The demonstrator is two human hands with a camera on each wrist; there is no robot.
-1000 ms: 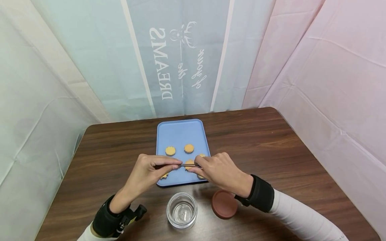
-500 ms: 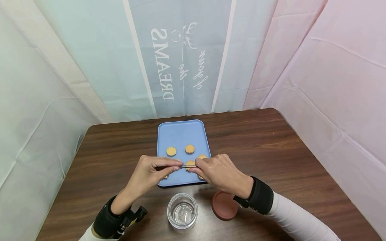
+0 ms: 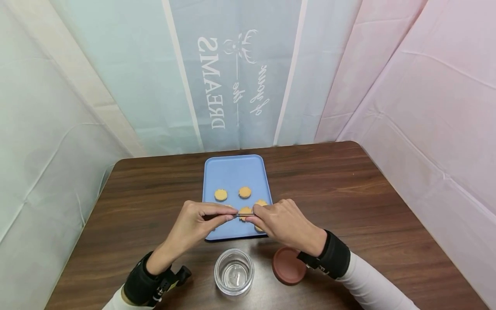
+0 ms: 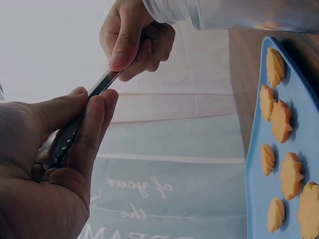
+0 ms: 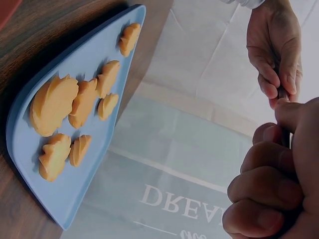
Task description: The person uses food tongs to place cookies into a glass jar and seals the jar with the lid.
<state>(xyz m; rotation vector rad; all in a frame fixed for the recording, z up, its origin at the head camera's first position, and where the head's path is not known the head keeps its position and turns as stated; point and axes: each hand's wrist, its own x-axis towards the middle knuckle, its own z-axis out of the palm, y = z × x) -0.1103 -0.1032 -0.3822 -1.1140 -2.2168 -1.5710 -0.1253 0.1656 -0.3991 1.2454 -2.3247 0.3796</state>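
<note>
Over the blue tray [image 3: 232, 170] in the head view, our left hand [image 3: 197, 224] and right hand [image 3: 280, 221] pinch the metal tongs [image 3: 244, 214] between them, barely shifted since a second ago; "DREAMS" reads on the backdrop; from the left wrist, fingers curl round the tongs [image 4: 82, 124]; from the right wrist, cookies [image 5: 75, 104] lie below.

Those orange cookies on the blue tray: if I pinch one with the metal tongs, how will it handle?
The cookies look small and thin, so probably light. Their ridged, scalloped edges suggest a brittle bake that may chip or crack under a hard pinch. They lie flat on the smooth blue tray, so a push would likely slide them. The tongs are held by both hands.
</note>
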